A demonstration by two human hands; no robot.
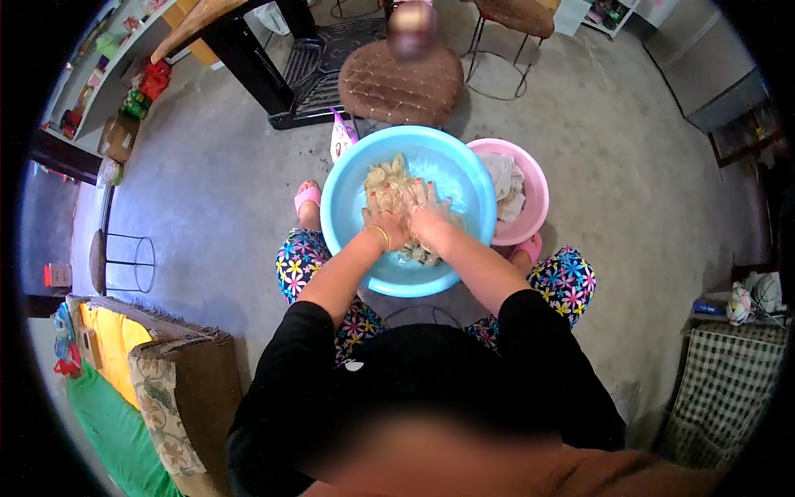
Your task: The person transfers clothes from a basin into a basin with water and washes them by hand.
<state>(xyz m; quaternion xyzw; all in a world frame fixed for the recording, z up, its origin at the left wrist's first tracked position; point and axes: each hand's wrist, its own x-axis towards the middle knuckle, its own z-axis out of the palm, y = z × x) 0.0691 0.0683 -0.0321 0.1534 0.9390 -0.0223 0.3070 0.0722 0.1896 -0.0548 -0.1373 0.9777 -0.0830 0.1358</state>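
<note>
A large light-blue basin (331, 240) holds water and stands between my feet. In the water lies a wet beige cloth (387, 176), bunched up, with a darker patterned part toward the near side. On the left of the cloth, my left hand (387, 222) presses down with its fingers spread; a yellow bangle circles that wrist. Close beside it, my right hand (426, 217) rests on the cloth, its fingers apart and pointing away from me. Right of the blue basin, a pink basin (540, 199) contains white and beige cloths (507, 186).
A brown cushioned stool (397, 87) stands beyond the basin, near a black-framed table (248, 66). A purple and white packet (341, 137) is behind the basin's left edge. Another stool (522, 15) is farther back. A sofa (190, 398) sits at left, a checkered cloth-covered stand (729, 393) at right.
</note>
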